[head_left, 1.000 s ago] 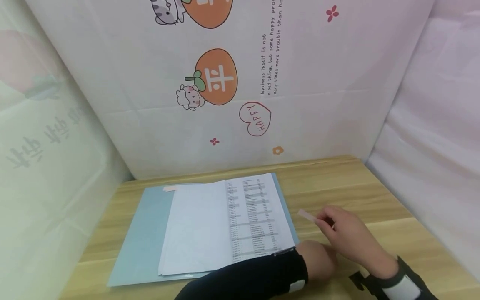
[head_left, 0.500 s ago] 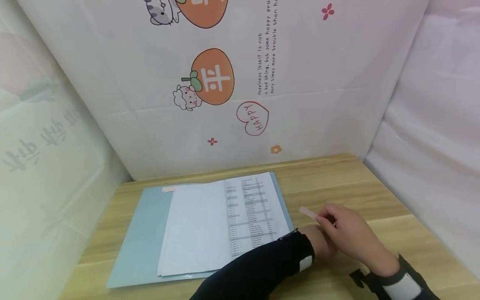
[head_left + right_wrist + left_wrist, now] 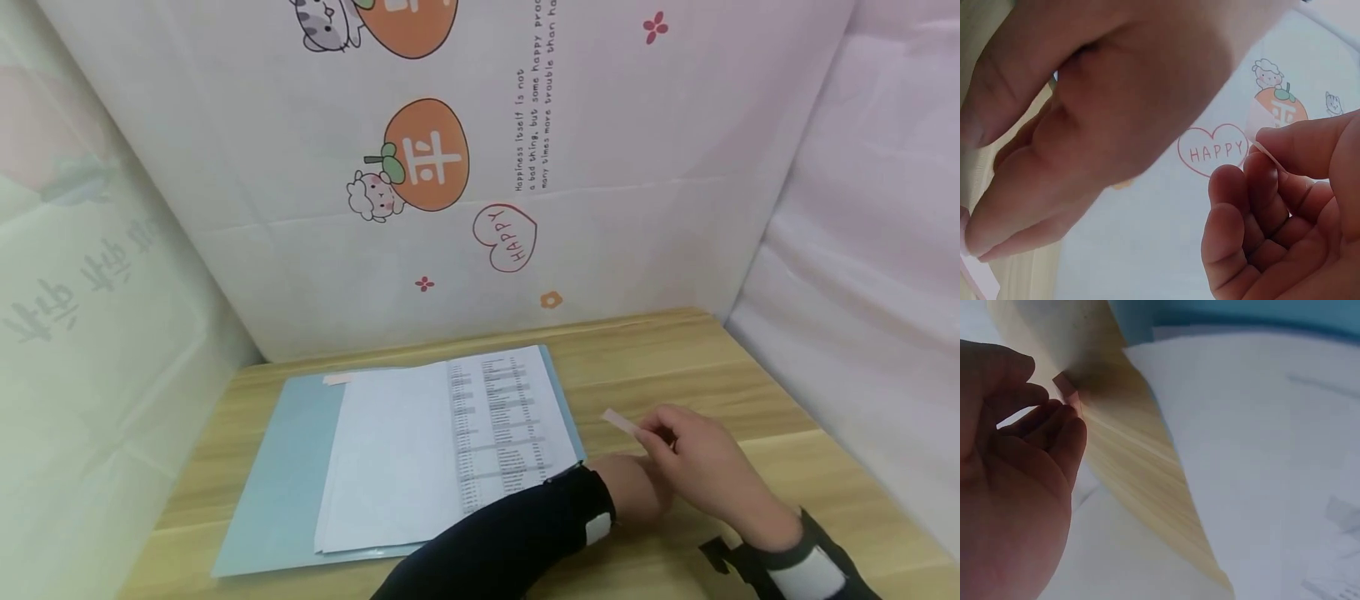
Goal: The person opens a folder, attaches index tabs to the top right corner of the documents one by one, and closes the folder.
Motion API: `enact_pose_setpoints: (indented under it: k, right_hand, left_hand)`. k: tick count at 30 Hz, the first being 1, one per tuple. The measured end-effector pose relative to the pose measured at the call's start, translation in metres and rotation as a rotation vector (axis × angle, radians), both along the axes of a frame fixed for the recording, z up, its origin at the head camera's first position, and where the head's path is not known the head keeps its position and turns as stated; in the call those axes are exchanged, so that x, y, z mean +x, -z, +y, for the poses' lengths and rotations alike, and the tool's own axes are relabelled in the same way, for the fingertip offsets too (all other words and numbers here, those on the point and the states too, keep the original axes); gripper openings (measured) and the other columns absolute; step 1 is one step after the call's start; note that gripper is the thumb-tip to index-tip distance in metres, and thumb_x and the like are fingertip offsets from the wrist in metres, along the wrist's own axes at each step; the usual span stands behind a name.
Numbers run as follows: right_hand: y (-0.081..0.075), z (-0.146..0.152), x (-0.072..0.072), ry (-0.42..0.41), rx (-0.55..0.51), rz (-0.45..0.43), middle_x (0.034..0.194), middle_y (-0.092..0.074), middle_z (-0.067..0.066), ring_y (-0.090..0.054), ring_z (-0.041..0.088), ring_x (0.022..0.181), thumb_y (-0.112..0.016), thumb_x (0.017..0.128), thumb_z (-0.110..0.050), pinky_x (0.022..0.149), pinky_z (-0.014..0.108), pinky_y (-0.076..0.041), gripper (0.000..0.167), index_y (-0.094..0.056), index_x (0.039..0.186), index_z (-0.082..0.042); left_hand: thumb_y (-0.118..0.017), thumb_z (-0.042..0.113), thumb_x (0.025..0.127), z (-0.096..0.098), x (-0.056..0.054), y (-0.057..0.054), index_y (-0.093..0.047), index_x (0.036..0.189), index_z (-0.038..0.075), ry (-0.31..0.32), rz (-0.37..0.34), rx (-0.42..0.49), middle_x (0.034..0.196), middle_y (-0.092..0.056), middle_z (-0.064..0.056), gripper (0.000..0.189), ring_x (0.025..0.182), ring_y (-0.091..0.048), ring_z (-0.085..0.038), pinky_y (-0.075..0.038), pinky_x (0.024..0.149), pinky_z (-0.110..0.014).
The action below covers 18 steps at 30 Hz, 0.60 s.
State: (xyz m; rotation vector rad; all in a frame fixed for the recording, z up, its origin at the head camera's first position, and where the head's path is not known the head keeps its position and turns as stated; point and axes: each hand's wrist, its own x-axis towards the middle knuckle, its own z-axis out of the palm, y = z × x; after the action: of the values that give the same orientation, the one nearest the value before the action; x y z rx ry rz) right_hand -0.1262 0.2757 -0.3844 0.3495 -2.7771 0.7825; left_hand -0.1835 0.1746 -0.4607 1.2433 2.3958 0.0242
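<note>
My right hand [image 3: 697, 458] is raised over the right side of the table, thumb and forefinger pinching a thin pale pink paper strip [image 3: 618, 421]. In the right wrist view the strip stands up from between the fingertips. My left arm crosses in front, and in the head view the fingers of my left hand [image 3: 1016, 450] are hidden behind the right hand. By the left fingertips is a small pink block [image 3: 1067, 387] that looks like a pad of such strips; whether the fingers grip or only touch it cannot be made out.
An open light blue folder [image 3: 273, 483] lies left of the hands, holding white sheets [image 3: 397, 458] with a printed table. Another pale pink strip [image 3: 337, 378] is at the top left corner of the sheets. A patterned cloth [image 3: 615, 233] rises behind the wooden table [image 3: 645, 358].
My left arm reached right, then drew back slightly to the left. My right hand has shifted a little, with the pink strip still pinched in it. The folder has not moved.
</note>
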Motion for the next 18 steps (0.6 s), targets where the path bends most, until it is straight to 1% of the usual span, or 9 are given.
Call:
enact_pose_setpoints:
  k: [1,3,4,6,8,11,13,15,18]
  right_hand:
    - [0.0,0.0,0.0,0.002,-0.002,0.0,0.075,-0.053,-0.008,-0.046,0.009,0.061,-0.068,0.096,-0.013,0.05,0.026,-0.041,0.006,-0.067,0.09,-0.016]
    - [-0.001,0.001,-0.001,0.001,-0.01,-0.001,0.076,-0.054,-0.008,-0.047,0.008,0.061,-0.067,0.096,-0.013,0.05,0.026,-0.041,0.006,-0.067,0.091,-0.015]
    - [-0.001,0.0,-0.001,0.001,-0.015,0.003,0.077,-0.054,-0.008,-0.047,0.008,0.061,-0.067,0.096,-0.012,0.05,0.026,-0.042,0.006,-0.067,0.091,-0.015]
    - [-0.001,0.0,-0.001,-0.004,-0.019,0.016,0.077,-0.055,-0.008,-0.048,0.006,0.06,-0.067,0.096,-0.012,0.05,0.026,-0.043,0.006,-0.067,0.09,-0.015]
    - [-0.001,0.0,-0.001,-0.012,-0.022,0.028,0.076,-0.055,-0.009,-0.049,0.004,0.058,-0.067,0.095,-0.011,0.05,0.026,-0.043,0.007,-0.066,0.09,-0.014]
    - [0.0,-0.001,-0.002,-0.015,-0.014,0.035,0.074,-0.053,-0.009,-0.048,0.004,0.056,-0.068,0.095,-0.01,0.049,0.026,-0.043,0.007,-0.065,0.089,-0.013]
    - [0.0,-0.002,-0.003,-0.012,-0.013,0.022,0.073,-0.053,-0.009,-0.048,0.005,0.056,-0.067,0.096,-0.011,0.048,0.026,-0.043,0.007,-0.065,0.089,-0.013]
    - [0.001,-0.003,-0.004,-0.007,-0.005,0.012,0.073,-0.052,-0.009,-0.046,0.006,0.057,-0.067,0.096,-0.011,0.049,0.026,-0.042,0.007,-0.065,0.089,-0.013]
    - [0.003,-0.004,-0.005,-0.004,0.003,-0.007,0.072,-0.053,-0.01,-0.046,0.008,0.06,-0.067,0.095,-0.012,0.052,0.027,-0.041,0.008,-0.065,0.088,-0.015]
  left_hand:
    - [-0.052,0.032,0.103,-0.003,-0.001,-0.002,-0.062,0.096,0.029,-0.008,-0.03,0.004,0.087,-0.057,0.013,0.013,0.068,-0.053,-0.007,-0.042,0.061,-0.022]
    - [-0.057,0.032,0.1,-0.011,-0.004,-0.009,-0.064,0.095,0.028,0.054,0.025,-0.017,0.092,-0.056,0.013,0.01,0.074,-0.052,-0.005,-0.042,0.066,-0.02]
    - [-0.061,0.032,0.098,-0.017,-0.006,-0.013,-0.065,0.099,0.028,0.079,0.073,-0.017,0.096,-0.055,0.014,0.006,0.078,-0.051,-0.004,-0.042,0.068,-0.02]
    - [-0.066,0.031,0.094,-0.033,-0.012,-0.021,-0.065,0.102,0.026,0.132,0.209,-0.008,0.099,-0.054,0.013,0.01,0.082,-0.05,-0.003,-0.042,0.073,-0.019]
    - [-0.067,0.03,0.093,-0.054,-0.021,-0.027,-0.064,0.103,0.023,0.143,0.376,0.009,0.101,-0.053,0.011,0.013,0.087,-0.049,-0.004,-0.044,0.076,-0.019]
    - [-0.063,0.029,0.095,-0.091,-0.041,-0.03,-0.062,0.112,0.018,-0.001,0.472,0.038,0.106,-0.055,0.004,0.021,0.094,-0.052,-0.011,-0.047,0.083,-0.026]
    - [-0.06,0.031,0.096,-0.116,-0.053,-0.028,-0.063,0.12,0.015,-0.144,0.463,0.032,0.116,-0.057,-0.001,0.029,0.104,-0.053,-0.019,-0.046,0.09,-0.034]
    - [-0.061,0.037,0.096,-0.138,-0.064,-0.024,-0.06,0.132,0.014,-0.261,0.428,-0.005,0.131,-0.054,-0.007,0.043,0.117,-0.05,-0.027,-0.042,0.099,-0.042]
    - [-0.063,0.051,0.093,-0.165,-0.073,-0.017,-0.056,0.141,0.017,-0.369,0.362,-0.045,0.146,-0.047,-0.01,0.06,0.128,-0.046,-0.034,-0.038,0.105,-0.047]
